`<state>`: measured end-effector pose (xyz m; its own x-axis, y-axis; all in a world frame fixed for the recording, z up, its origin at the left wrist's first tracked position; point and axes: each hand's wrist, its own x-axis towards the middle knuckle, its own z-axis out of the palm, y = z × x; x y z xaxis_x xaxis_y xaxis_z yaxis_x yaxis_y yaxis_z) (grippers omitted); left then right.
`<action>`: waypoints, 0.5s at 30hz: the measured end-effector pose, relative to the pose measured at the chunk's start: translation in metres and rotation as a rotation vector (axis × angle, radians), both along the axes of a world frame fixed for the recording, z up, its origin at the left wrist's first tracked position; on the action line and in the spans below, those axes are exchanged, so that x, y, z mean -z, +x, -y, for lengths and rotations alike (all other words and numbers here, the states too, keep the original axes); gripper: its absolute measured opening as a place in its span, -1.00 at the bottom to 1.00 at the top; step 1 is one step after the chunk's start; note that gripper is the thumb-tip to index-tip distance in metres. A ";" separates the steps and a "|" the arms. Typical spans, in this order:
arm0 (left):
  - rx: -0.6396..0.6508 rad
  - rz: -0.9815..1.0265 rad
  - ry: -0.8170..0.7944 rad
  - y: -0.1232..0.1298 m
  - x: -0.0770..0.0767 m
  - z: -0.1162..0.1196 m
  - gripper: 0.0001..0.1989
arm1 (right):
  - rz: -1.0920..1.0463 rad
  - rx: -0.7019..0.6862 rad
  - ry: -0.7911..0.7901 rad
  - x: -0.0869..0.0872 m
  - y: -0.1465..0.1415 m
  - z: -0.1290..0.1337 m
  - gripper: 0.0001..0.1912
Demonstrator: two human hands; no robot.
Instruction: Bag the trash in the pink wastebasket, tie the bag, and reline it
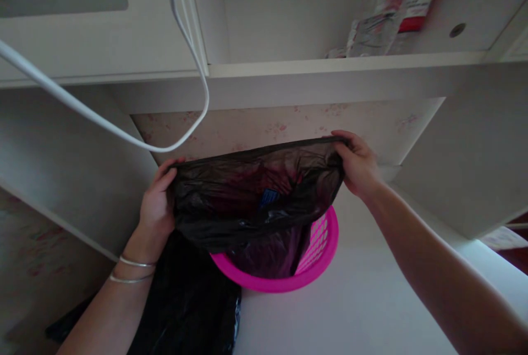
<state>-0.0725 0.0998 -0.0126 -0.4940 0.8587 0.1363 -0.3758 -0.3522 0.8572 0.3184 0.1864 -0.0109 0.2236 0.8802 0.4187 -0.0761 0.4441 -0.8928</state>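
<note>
A thin black plastic bag (256,228) is stretched wide between my two hands, its mouth spread apart. My left hand (159,195) pinches the rim at the left end; two silver bangles circle that wrist. At the opposite end, my right hand (357,162) grips the rim between thumb and fingers. Below, the lower part of the bag hangs inside a bright pink basket (330,256) with slotted walls. Through the dark film a small blue patch (269,197) shows, too unclear to name.
Another black plastic bag (193,300) lies beside the basket, under my left forearm. A white cable (94,115) loops down at upper left. Above is a white shelf (289,67) holding clear plastic packaging (373,25). White panels flank both sides, and the white surface (350,300) carries the basket.
</note>
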 end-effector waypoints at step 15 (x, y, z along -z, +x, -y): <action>0.097 -0.013 -0.071 -0.014 0.028 0.036 -0.65 | 0.050 -0.487 -0.083 0.036 0.065 0.051 -0.31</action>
<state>-0.0868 0.0641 -0.0406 -0.4067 0.9101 0.0789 -0.3943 -0.2528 0.8836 0.3831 0.1353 -0.0469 -0.2410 0.9081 0.3425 -0.2129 0.2948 -0.9315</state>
